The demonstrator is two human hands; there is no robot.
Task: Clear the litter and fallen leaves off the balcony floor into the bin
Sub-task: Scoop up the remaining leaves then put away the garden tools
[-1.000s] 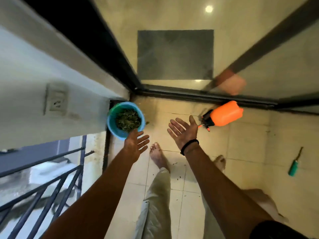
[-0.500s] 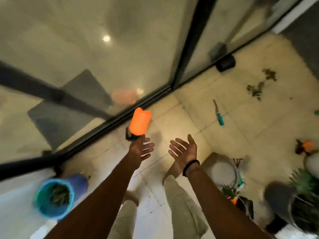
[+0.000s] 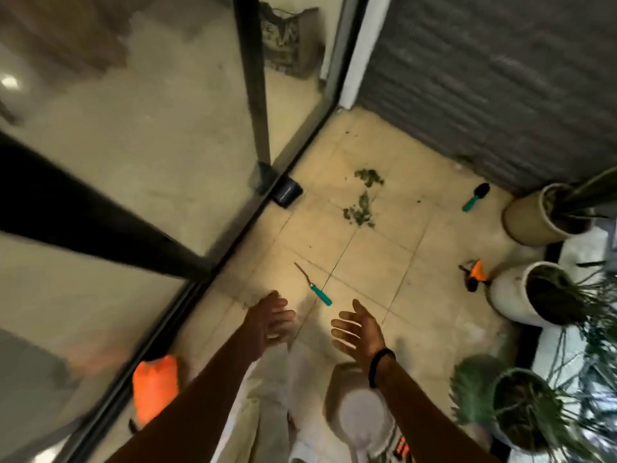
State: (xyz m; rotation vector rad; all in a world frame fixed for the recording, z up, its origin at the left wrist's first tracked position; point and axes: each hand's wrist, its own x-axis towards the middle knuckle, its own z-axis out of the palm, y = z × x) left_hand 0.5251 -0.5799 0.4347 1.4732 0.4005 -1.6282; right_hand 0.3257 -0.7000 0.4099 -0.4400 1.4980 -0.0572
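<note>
Both hands, left hand (image 3: 272, 315) and right hand (image 3: 359, 329), are held out open and empty above the tiled floor (image 3: 410, 248). A teal-handled tool (image 3: 315, 290) lies between them and the leaf piles (image 3: 362, 198); potted plants (image 3: 547, 292) are ranged along the right.

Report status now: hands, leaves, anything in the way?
Left hand and right hand open, empty. Leaves lie in two clumps ahead on the floor. Teal-handled tool lies between hands and leaves.

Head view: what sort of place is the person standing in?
Most likely a home balcony or small patio. A tiled floor runs along a sliding glass door, potted plants line one edge, and fallen leaves lie beside small garden tools.
</note>
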